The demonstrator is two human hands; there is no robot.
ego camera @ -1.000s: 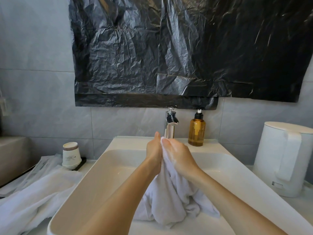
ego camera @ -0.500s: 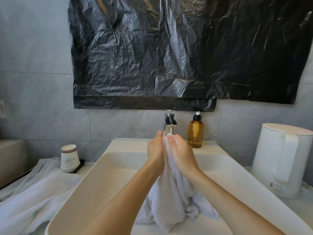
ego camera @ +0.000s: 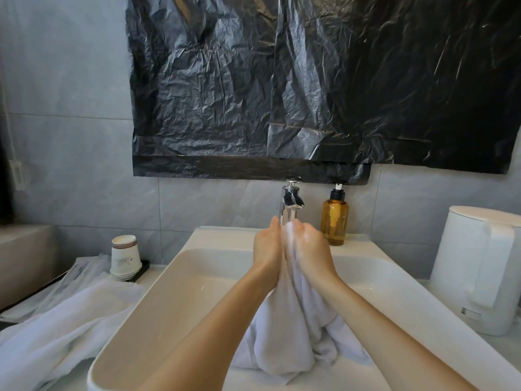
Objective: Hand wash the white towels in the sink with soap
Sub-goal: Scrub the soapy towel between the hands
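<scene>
Grey-tiled bathroom: over the white rectangular sink (ego camera: 169,306), the right hand (ego camera: 311,251) clutches the soapy white terry towel (ego camera: 293,342), its tail lying inside; the left hand (ego camera: 267,249) presses flat against it. Slippery lather could let it drop.

Over the white sink (ego camera: 194,280), the left hand (ego camera: 267,248) presses against a white towel (ego camera: 284,337) and the right hand (ego camera: 313,249) curls round it, just below the tap (ego camera: 291,198). The towel's lower part hangs bunched into the sink. A brown soap bottle (ego camera: 335,221) stands right of the tap. A second towel (ego camera: 56,334) lies on the surface (ego camera: 156,275) at left.
</scene>
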